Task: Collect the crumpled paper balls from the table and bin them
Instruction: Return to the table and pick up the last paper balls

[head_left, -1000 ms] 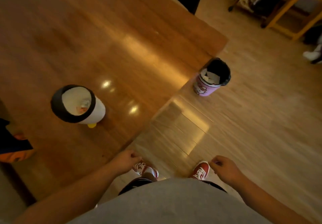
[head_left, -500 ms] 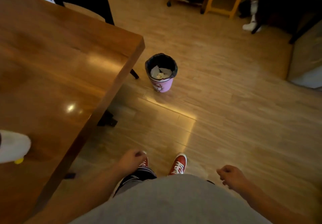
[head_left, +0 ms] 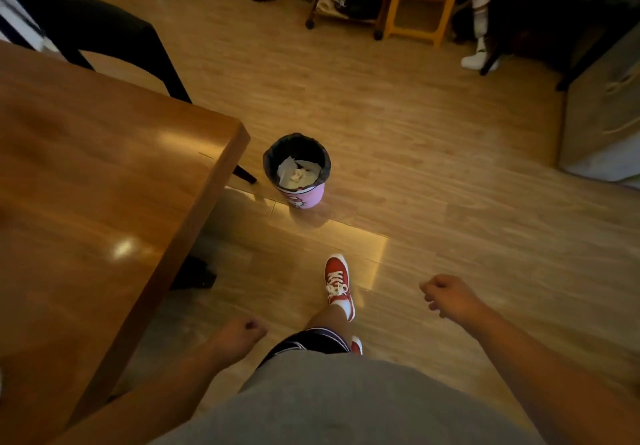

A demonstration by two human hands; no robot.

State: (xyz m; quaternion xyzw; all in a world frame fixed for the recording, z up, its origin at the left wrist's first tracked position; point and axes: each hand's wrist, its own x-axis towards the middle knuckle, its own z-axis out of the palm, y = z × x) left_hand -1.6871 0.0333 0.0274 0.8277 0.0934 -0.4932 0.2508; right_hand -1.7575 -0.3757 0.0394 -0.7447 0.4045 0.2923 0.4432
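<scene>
While both arms hang low over the floor, this is what shows, from close to far
Shirt: a grey shirt [head_left: 346, 406] fills the bottom middle
Left hand: the left hand [head_left: 239, 337] is curled into a loose fist beside the table edge, over the floor; I cannot tell if anything is inside it
Right hand: the right hand [head_left: 450, 297] is curled too, fingers bent in, out over bare floor; I cannot tell if it holds anything
Shoes: one red shoe [head_left: 339, 285] with white laces is stepped forward between the two hands; a bit of the other red shoe peeks out near the dark shorts [head_left: 304, 340]
Table: the brown wooden table [head_left: 86, 219] fills the left side, shiny, with a bright light spot on it
Floor: light wooden boards [head_left: 450, 185] with a bright patch in front of the shoe
Bin: a small pink bin [head_left: 298, 171] with a black bag liner stands upright on the floor, just beside the table corner
Paper balls: white crumpled paper [head_left: 298, 174] lies inside the bin
Chair: a black chair [head_left: 104, 36] stands behind the table
Far back: a yellow stool [head_left: 426, 1] and dark clutter stand along the far wall, too dim to make out
</scene>
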